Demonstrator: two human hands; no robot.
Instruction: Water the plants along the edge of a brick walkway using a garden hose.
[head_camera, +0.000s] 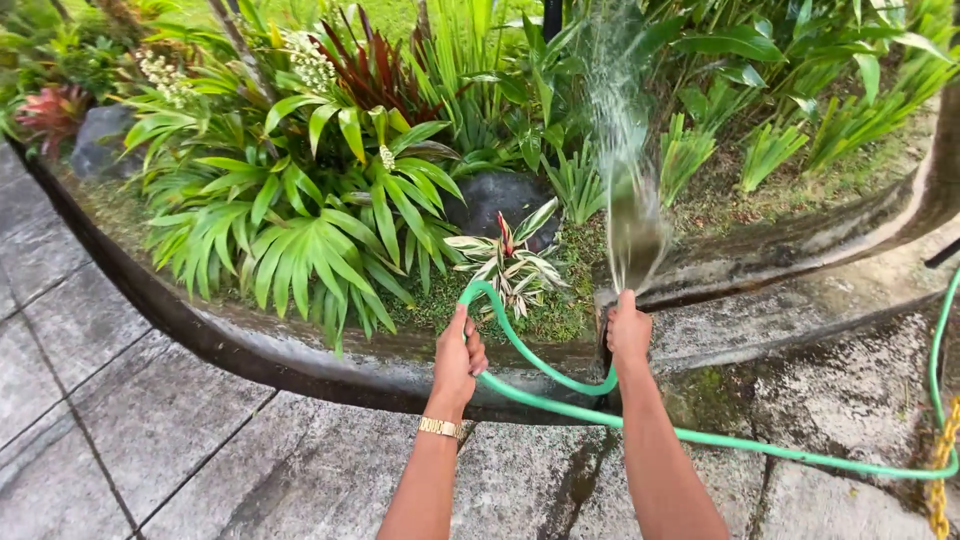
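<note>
A green garden hose (540, 362) loops between my two hands and trails off to the right across the pavement. My left hand (457, 358), with a gold watch on the wrist, grips the hose where it bends upward. My right hand (628, 328) is closed around the hose's end, and a fan of water (622, 150) sprays up from it over the raised garden bed (300, 345). The spray lands among green leafy plants (300, 230) and a small striped plant (510, 262).
The bed's dark curved concrete rim runs from the left to the right edge. A dark rock (500, 200) sits among the plants, another grey rock (100, 140) at far left. Grey paving slabs (130, 420) lie below. A yellow chain (940, 470) hangs at the right edge.
</note>
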